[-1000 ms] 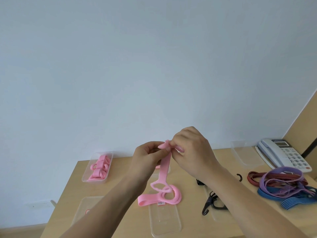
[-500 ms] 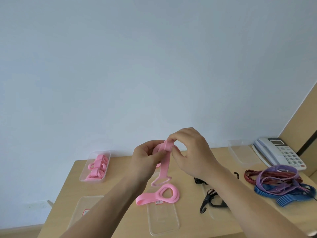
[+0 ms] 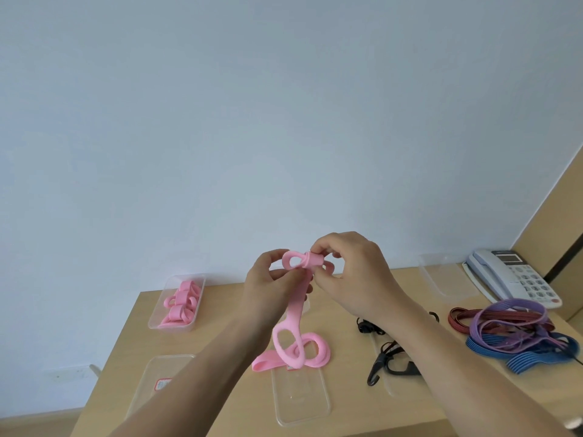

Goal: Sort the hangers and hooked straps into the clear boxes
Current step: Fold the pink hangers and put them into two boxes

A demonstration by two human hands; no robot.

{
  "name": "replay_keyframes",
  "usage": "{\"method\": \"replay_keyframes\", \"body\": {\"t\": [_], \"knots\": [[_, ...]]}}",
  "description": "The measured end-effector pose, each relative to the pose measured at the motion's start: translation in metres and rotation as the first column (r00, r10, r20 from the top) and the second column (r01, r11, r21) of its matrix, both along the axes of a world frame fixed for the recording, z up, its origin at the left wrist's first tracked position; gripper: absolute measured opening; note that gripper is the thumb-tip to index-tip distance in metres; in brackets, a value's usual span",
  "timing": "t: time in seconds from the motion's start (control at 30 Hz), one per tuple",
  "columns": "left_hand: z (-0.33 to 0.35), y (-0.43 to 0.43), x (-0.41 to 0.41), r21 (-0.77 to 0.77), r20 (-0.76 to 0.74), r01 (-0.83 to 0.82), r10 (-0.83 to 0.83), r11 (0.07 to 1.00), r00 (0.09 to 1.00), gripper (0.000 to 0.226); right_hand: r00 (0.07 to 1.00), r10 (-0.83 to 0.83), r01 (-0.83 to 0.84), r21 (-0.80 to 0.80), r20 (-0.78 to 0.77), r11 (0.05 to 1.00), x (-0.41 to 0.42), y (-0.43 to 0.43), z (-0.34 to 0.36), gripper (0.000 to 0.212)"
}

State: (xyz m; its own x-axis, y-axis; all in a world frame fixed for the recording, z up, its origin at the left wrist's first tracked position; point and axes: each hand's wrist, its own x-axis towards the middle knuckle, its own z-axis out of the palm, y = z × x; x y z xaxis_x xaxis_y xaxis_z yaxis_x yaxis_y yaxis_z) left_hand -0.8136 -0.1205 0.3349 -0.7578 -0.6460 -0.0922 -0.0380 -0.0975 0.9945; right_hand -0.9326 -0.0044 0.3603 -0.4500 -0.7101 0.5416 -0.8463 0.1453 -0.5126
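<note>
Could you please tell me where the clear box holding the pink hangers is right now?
In the head view, the clear box sits far left on the table, near the wall, left of the left hand.

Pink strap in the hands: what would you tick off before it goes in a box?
1. Grip on the pink strap: ok; the left hand and the right hand both pinch its top end.
2. Strap folded small: not ok; its lower loop hangs loose.
3. Lower loop free of the second pink strap on the table: cannot tell; they overlap in this view.
4. Box of pink pieces open: ok; no lid on it.
</note>
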Motion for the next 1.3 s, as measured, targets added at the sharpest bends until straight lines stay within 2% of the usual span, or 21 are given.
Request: {"method": "replay_keyframes", "body": {"t": [0.1, 0.33, 0.4, 0.5, 0.6, 0.67, 0.73, 0.8, 0.83, 0.97, 1.07, 1.13, 1.2, 1.3], "knots": [[0.0, 0.001, 0.002, 0.018, -0.009, 0.027, -0.027, 0.999, 1.0, 0.041, 0.997, -0.036, 0.033, -0.038, -0.071, 0.999, 0.003, 0.003, -0.003, 0.016], [0.002, 0.006, 0.003, 0.021, -0.082, 0.048, -0.046, 0.999, 0.996, 0.053, 0.984, -0.035, 0.015, -0.114, -0.173, 0.993, 0.004, 0.006, -0.008, 0.008], [0.001, 0.006, 0.003, 0.025, -0.091, 0.038, -0.036, 0.999, 0.995, 0.05, 0.983, -0.005, -0.017, -0.121, -0.182, 0.992, 0.005, 0.007, -0.009, 0.007], [-0.001, 0.005, 0.004, 0.041, -0.1, 0.04, -0.036, 0.998, 0.994, 0.051, 0.982, 0.014, -0.036, -0.113, -0.186, 0.993, 0.007, 0.009, -0.008, 0.016], [-0.002, 0.005, 0.006, 0.022, -0.101, 0.069, -0.067, 0.997, 0.993, 0.055, 0.992, 0.05, -0.063, -0.12, -0.113, 0.991, 0.008, 0.011, -0.005, 0.012], [-0.003, 0.005, 0.007, -0.015, -0.096, 0.091, -0.092, 0.996, 0.991, 0.056, 0.999, 0.013, -0.015, -0.057, -0.049, 0.998, 0.005, 0.01, -0.002, 0.014], [-0.005, 0.006, 0.007, -0.043, -0.095, 0.081, -0.085, 0.996, 0.992, 0.059, 0.999, -0.048, 0.046, 0.11, 0.011, 0.993, 0.0, 0.009, -0.002, 0.026], [-0.007, 0.006, 0.005, -0.05, -0.092, 0.059, -0.063, 0.997, 0.994, 0.062, 0.995, -0.012, -0.013, 0.251, 0.098, 0.968, -0.002, 0.008, -0.001, 0.025], [-0.007, 0.006, 0.005, -0.048, -0.091, 0.054, -0.059, 0.997, 0.994, 0.062, 0.993, 0.022, -0.053, 0.268, 0.116, 0.962, -0.002, 0.009, -0.001, 0.02], [-0.011, 0.006, 0.005, -0.058, -0.052, 0.07, -0.073, 0.996, 0.996, 0.048, 0.995, 0.013, -0.034, 0.204, 0.103, 0.978, 0.003, 0.012, -0.004, 0.012], [-0.009, 0.007, 0.005, -0.057, -0.016, 0.088, -0.089, 0.994, 0.996, 0.036, 0.987, 0.019, -0.038, 0.117, 0.163, 0.992, 0.004, 0.015, -0.002, 0.011], [-0.008, 0.009, 0.005, -0.05, 0.0, 0.082, -0.082, 0.995, 0.997, 0.037, 0.983, 0.027, -0.037, 0.052, 0.182, 0.998, 0.003, 0.016, 0.0, 0.007], [-0.009, 0.009, 0.004, -0.048, 0.022, 0.065, -0.064, 0.997, 0.998, 0.038, 0.989, 0.006, -0.009, 0.016, 0.149, 1.0, 0.003, 0.017, 0.0, 0.007], [-0.015, 0.007, 0.002, -0.061, 0.054, 0.07, -0.067, 0.996, 0.996, 0.019, 0.996, -0.051, 0.05, 0.01, 0.075, 0.999, 0.002, 0.016, -0.006, 0.005]]}}
